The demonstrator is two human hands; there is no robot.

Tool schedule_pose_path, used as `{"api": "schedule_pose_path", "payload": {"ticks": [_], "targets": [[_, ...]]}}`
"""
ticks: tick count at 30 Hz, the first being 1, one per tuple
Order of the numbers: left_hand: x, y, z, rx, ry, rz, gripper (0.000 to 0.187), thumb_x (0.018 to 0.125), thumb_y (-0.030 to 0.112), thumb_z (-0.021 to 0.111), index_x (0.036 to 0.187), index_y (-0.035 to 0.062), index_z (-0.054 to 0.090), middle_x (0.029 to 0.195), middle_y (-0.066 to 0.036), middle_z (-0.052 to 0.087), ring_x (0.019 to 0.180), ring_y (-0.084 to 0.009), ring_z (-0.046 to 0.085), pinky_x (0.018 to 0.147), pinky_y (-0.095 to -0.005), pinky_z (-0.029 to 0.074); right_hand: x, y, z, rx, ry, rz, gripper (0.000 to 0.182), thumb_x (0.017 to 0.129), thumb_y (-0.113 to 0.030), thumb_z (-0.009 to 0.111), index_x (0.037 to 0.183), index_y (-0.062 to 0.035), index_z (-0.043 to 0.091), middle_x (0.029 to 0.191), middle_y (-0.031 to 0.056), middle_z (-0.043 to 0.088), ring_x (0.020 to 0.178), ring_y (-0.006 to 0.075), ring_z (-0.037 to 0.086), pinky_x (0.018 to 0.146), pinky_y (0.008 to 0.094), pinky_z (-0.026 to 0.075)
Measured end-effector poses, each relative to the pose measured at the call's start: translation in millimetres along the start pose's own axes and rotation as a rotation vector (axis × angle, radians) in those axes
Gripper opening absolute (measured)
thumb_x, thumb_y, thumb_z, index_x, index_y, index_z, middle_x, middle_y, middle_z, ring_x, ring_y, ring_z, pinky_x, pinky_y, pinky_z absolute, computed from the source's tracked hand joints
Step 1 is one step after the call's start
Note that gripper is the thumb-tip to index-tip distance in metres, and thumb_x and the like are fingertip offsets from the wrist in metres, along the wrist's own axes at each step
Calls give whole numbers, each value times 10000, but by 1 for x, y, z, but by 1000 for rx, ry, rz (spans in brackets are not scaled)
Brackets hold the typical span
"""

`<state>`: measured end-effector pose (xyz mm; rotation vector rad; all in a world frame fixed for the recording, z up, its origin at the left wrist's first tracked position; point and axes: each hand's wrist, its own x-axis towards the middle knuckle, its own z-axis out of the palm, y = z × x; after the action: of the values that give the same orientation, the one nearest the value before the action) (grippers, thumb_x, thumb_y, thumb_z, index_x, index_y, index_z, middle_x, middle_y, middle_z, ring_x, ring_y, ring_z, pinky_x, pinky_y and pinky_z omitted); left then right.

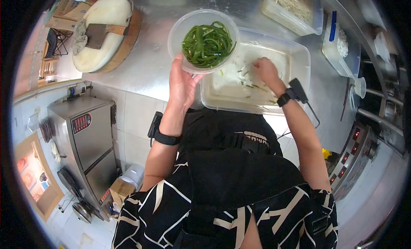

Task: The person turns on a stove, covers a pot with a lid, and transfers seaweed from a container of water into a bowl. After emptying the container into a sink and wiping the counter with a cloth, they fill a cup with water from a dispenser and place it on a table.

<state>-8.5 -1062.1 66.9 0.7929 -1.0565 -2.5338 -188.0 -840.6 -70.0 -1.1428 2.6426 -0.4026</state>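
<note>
My left hand [184, 84] grips the near rim of a round clear plastic bowl [175, 39], its thumb along the side. Green strips that look like seaweed or sliced vegetable [207, 45] lie coiled in the bowl. To the right is a rectangular translucent tub [222, 104] with a little cloudy liquid and several short green scraps [257, 87] on its bottom. Inside the tub, my right hand [266, 71] is closed with its fingers bunched together near the scraps. What those fingers hold, if anything, is hidden. The bowl overlaps the tub's left upper corner.
A cleaver [100, 35] and a grey cloth [80, 38] rest on a round cutting board [120, 9] at the left. Far right stand a tub of pale shreds [293, 7] and another tub with white food [342, 43]. The steel counter [150, 43] runs beneath.
</note>
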Motion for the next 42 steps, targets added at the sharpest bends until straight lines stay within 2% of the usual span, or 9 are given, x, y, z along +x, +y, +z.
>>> {"api": "schedule_pose_path", "payload": {"ticks": [2, 4, 9, 12, 17, 19, 24, 27, 42], "targets": [[1, -2, -2, 58, 6, 5, 602, 870, 436, 395, 1275, 2, 294, 1259, -143, 411, 1120, -235, 464, 918, -340, 434, 1, 4, -39, 148, -5, 180, 144, 746, -143, 591, 779, -4, 614, 731, 153, 611, 667, 272, 606, 610, 355, 487], [2, -6, -3, 32, 29, 45, 443, 876, 341, 449, 1190, 39, 370, 1170, -94, 472, 1033, -176, 511, 782, -309, 487, 1, 2, -83, 547, -32, 334, 127, 771, -118, 585, 815, -6, 625, 656, 105, 615, 585, 178, 584, 598, 284, 478], [7, -31, 2, 88, -55, -44, 466, 872, 335, 462, 1202, 30, 339, 1159, -82, 478, 1000, -164, 524, 758, -295, 476, -16, -79, -166, 971, 87, 131, 110, 818, -76, 562, 861, 17, 603, 833, 35, 603, 681, 79, 519, 672, 210, 436], [7, -45, 0, 116, 9, -126, 507, 873, 350, 458, 1223, 19, 300, 1178, -86, 470, 975, -168, 535, 745, -283, 462, -26, -99, -178, 816, -134, -170, 148, 818, -73, 556, 935, 3, 605, 897, 46, 606, 755, 87, 548, 699, 218, 434], [3, -33, 3, 52, -141, -155, 554, 883, 389, 396, 1248, -18, 308, 1197, -135, 468, 1034, -202, 523, 816, -319, 476, -47, -27, -166, 869, -33, 193, 122, 820, -55, 545, 911, -11, 613, 843, 20, 591, 757, 109, 521, 734, 224, 419], [1, -22, 10, 28, -137, -152, 557, 883, 397, 380, 1246, -21, 318, 1188, -140, 474, 1047, -208, 518, 836, -328, 476, -61, 13, -122, 712, -197, 260, 124, 776, -41, 587, 894, -23, 619, 739, 57, 597, 716, 150, 564, 666, 251, 452], [7, -6, 7, -183, -132, -185, 566, 879, 415, 363, 1237, -24, 335, 1192, -148, 467, 1060, -222, 512, 842, -328, 491, -105, 47, -38, -74, -200, -86, 85, 667, -55, 600, 739, -23, 569, 730, 144, 557, 707, 289, 571, 635, 367, 466], [12, 6, 2, -162, -85, -99, 551, 864, 423, 404, 1233, 16, 364, 1195, -115, 469, 1039, -205, 522, 823, -318, 502, -102, 41, -25, -249, -367, 62, 98, 662, -56, 579, 757, -39, 560, 764, 151, 564, 766, 319, 562, 670, 404, 466], [9, 23, -3, -76, 1, 56, 555, 874, 409, 401, 1241, -4, 344, 1212, -116, 453, 1051, -218, 506, 839, -327, 488, -107, 55, -26, -271, -428, 31, 126, 713, -29, 530, 833, -41, 565, 826, 149, 537, 803, 312, 557, 691, 410, 466]]}}
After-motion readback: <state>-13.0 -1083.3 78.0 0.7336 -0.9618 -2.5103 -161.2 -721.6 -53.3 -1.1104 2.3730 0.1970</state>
